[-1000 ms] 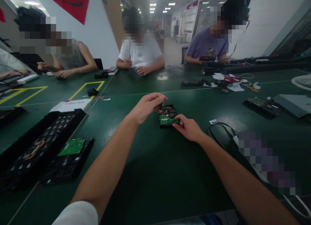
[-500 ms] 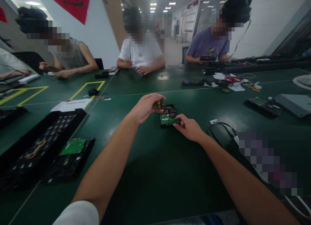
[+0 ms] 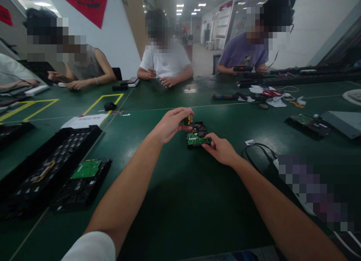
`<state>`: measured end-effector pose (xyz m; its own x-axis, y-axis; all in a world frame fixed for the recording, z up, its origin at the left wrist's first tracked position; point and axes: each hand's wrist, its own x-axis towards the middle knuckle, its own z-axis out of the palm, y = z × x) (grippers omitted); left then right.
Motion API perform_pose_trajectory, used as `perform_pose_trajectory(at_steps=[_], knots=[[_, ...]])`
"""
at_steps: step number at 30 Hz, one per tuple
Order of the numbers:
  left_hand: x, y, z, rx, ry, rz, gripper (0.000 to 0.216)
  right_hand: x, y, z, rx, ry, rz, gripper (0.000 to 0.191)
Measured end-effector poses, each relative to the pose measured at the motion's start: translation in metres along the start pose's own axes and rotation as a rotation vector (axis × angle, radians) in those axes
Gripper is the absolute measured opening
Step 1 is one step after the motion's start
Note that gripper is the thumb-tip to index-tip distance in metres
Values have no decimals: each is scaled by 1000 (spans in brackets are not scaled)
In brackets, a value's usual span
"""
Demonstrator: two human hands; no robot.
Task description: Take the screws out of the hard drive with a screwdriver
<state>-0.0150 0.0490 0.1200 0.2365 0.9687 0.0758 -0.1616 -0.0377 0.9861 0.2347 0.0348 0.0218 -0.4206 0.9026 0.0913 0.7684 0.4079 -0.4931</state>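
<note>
A hard drive (image 3: pixel 200 130) with a green circuit board (image 3: pixel 194 139) lies on the dark green table in front of me. My left hand (image 3: pixel 175 125) is closed around the black-and-yellow handle of a screwdriver (image 3: pixel 187 120), held over the drive's far left side. Its tip is hidden by my fingers and the drive. At the near right corner, my right hand (image 3: pixel 218 148) pinches the drive's edge, thumb low and fingers by the circuit board.
On the left are a long black tray (image 3: pixel 53 167), another drive (image 3: pixel 84 180) with a green board, and a paper sheet (image 3: pixel 84 121). A drive (image 3: pixel 307 125), a grey box (image 3: pixel 345 122) and a cable (image 3: pixel 261 145) lie right. Several people sit across the table.
The screwdriver handle has turned a little in my left fingers, showing less yellow. My right hand keeps its grip on the drive. The whole view has shifted slightly.
</note>
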Motion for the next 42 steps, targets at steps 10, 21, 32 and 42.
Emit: perform_pose_trajectory(at_steps=[10,21,32,42], knots=[[-4,4,1,35,-59,-29,26,-1,-4,-2,-4,-9,2,30],[-6,6,4,44,-47,-33,20,0,-3,-1,-10,3,-3,28],[-2,3,0,67,-22,11,18,0,-1,1,-1,16,-4,29],[-1,1,2,45,-56,42,22,0,1,3,-12,16,-7,30]])
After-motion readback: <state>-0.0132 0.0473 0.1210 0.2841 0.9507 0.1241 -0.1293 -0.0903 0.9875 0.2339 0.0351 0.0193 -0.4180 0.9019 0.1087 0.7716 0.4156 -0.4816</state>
